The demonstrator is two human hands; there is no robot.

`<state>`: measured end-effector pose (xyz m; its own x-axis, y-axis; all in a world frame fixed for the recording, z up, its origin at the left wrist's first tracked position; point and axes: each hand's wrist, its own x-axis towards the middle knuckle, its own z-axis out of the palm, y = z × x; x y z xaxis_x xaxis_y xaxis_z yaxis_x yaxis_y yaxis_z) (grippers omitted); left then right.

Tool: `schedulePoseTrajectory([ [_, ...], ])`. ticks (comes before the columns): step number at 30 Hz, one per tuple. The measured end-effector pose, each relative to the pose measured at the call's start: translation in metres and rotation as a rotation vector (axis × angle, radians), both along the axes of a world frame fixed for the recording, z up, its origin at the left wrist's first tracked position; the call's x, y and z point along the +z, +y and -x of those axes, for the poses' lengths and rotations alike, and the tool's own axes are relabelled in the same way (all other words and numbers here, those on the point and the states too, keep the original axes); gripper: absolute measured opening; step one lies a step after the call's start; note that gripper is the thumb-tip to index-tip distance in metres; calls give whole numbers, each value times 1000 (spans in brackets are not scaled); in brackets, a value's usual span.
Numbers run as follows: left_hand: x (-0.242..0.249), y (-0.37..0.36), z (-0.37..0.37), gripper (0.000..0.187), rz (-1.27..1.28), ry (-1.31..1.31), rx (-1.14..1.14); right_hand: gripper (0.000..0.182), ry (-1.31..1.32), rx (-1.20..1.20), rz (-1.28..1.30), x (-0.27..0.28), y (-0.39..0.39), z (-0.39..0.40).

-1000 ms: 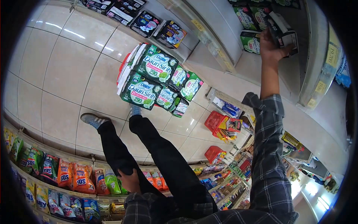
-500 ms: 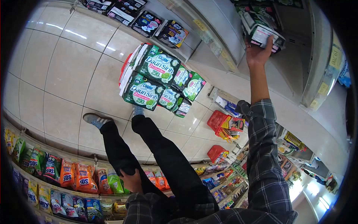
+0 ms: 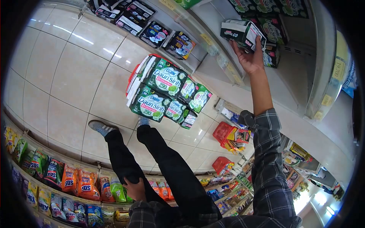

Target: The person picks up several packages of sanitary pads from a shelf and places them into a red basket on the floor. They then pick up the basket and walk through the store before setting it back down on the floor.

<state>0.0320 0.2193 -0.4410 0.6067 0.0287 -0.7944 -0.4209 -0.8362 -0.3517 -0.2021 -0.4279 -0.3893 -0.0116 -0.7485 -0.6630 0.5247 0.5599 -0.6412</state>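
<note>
High on the right, my right hand (image 3: 251, 59) is closed round a dark green pack of sanitary pads (image 3: 237, 32) inside the shelf. Its thumb lies on the end of the pack and the other fingers are under it. More green packs (image 3: 272, 30) stand behind it, and another small pack (image 3: 270, 57) shows beside my thumb. My left hand (image 3: 135, 190) rests on my bent knee, thumb and fingers apart, with nothing in it. On the floor, a red basket (image 3: 130, 79) is heaped with green Charm Daun Sirih packs (image 3: 165, 78).
Dark pad packs (image 3: 180, 45) line the low shelf at the top. Two red baskets of goods (image 3: 222, 131) stand farther along the aisle. Detergent and floor-cleaner pouches (image 3: 88, 184) fill the shelves at lower left. Shelf edges with price tags (image 3: 337, 70) border my right arm.
My right hand has shifted left along the shelf with the pack, and the pack has turned. The small pack beside my thumb has come into view. My left hand stays on the knee.
</note>
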Motion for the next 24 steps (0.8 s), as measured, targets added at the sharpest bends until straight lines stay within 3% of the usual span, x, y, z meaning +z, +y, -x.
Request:
schedulePoseTrajectory([
  [3, 4, -8, 0, 91, -14, 0, 7, 88, -32, 14, 55, 4, -9, -9],
  [4, 3, -4, 0, 91, -6, -5, 4, 100, -210, 7, -5, 7, -18, -16],
  [6, 0, -1, 1, 91, 5, -15, -6, 95, -177, 204, 56, 12, -29, -31],
  [9, 0, -1, 3, 91, 6, -20, -9, 91, 152, 412, 31, 13, -48, -39],
  [12, 2, -4, 4, 92, 0, -12, 10, 82, 1183, 909, 369, 15, -43, -45],
  [15, -1, -4, 6, 93, -3, -17, 21, 66, 1227, 905, 841, -22, -55, -40],
  [18, 2, -6, 6, 93, -21, -2, 25, 58, 1293, 730, 1043, -44, -62, -54],
  [19, 4, -8, 5, 93, -25, 2, 29, 92, 1155, 865, 788, -42, -72, -57],
  [22, 3, -10, 7, 94, -30, 0, 33, 95, 1100, 849, 739, -45, -61, -70],
  [24, 4, -8, 10, 94, -34, 0, 35, 67, 1416, 877, 766, -12, -52, -70],
])
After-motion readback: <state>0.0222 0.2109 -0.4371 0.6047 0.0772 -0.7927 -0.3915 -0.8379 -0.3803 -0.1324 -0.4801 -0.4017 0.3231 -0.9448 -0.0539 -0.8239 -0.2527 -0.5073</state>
